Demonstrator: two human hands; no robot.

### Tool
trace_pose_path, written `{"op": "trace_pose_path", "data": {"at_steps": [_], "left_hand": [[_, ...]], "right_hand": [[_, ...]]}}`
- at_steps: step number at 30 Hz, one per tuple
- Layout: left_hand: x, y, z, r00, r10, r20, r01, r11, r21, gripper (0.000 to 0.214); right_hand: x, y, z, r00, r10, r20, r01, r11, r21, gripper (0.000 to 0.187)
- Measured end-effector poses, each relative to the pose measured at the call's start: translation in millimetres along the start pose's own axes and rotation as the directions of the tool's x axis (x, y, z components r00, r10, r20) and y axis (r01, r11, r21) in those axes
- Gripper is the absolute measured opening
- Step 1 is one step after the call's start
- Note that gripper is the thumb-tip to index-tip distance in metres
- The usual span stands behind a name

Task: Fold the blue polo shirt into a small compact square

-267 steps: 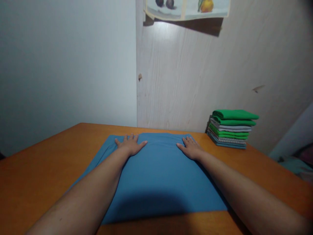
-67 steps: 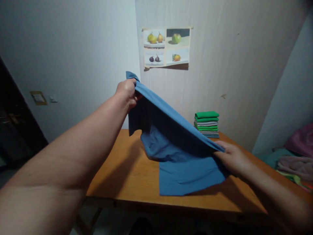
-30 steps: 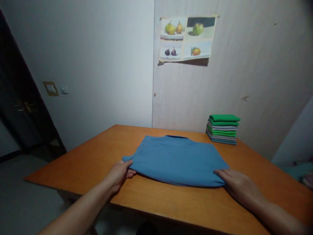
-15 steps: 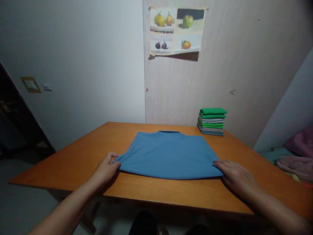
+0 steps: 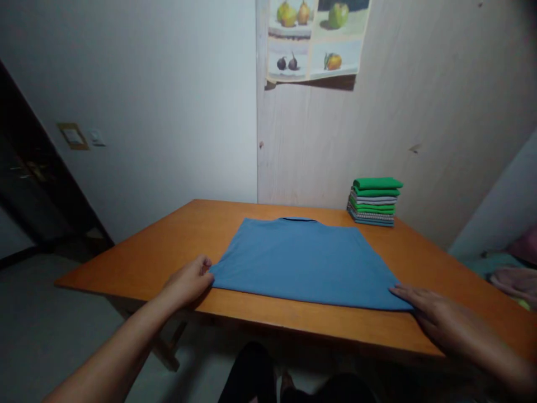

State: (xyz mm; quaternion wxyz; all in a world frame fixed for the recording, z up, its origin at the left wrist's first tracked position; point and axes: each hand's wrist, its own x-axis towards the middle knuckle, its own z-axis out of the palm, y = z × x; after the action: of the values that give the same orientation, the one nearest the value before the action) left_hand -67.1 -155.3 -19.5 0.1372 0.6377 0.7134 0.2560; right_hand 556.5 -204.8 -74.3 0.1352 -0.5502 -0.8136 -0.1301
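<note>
A blue folded garment (image 5: 306,260) lies flat on the orange wooden table (image 5: 168,246), its collar edge toward the wall. My left hand (image 5: 188,280) rests at the garment's near left corner, fingers curled and pinching that corner. My right hand (image 5: 436,316) lies at the near right corner, fingers stretched out flat, fingertips touching the cloth's edge.
A stack of folded green, grey and blue cloths (image 5: 373,201) stands at the table's far right by the wall. A fruit poster (image 5: 314,39) hangs above. Loose clothes (image 5: 512,274) lie off the table to the right. A dark doorway (image 5: 25,184) is at left.
The blue garment, held up in the air earlier, now lies flat and folded on the table. In the last half second both hands stayed at its near corners, the right sliding slightly outward.
</note>
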Motion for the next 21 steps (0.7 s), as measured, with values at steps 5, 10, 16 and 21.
{"op": "trace_pose_path", "data": {"at_steps": [5,10,16,21], "left_hand": [[-5,25,-11.9,0.981,0.131,-0.142,-0.115,0.987,0.116,0.015],[4,72,15.4,0.911,0.408,-0.065,-0.404,0.912,0.068,0.027],[4,98,67.8,0.849,0.47,0.239,-0.507,0.854,0.12,0.059],[-12,76,70.2,0.843,0.431,0.322,-0.496,0.854,0.155,0.072]], "right_hand": [[12,12,-23,0.99,0.138,-0.011,-0.138,0.99,0.039,0.034],[72,-45,-50,0.98,0.186,-0.073,-0.173,0.972,0.16,0.042],[124,-135,-23,0.998,0.056,0.028,-0.061,0.967,0.247,0.063],[102,-127,16,0.964,0.105,0.243,-0.153,0.971,0.187,0.074]]}}
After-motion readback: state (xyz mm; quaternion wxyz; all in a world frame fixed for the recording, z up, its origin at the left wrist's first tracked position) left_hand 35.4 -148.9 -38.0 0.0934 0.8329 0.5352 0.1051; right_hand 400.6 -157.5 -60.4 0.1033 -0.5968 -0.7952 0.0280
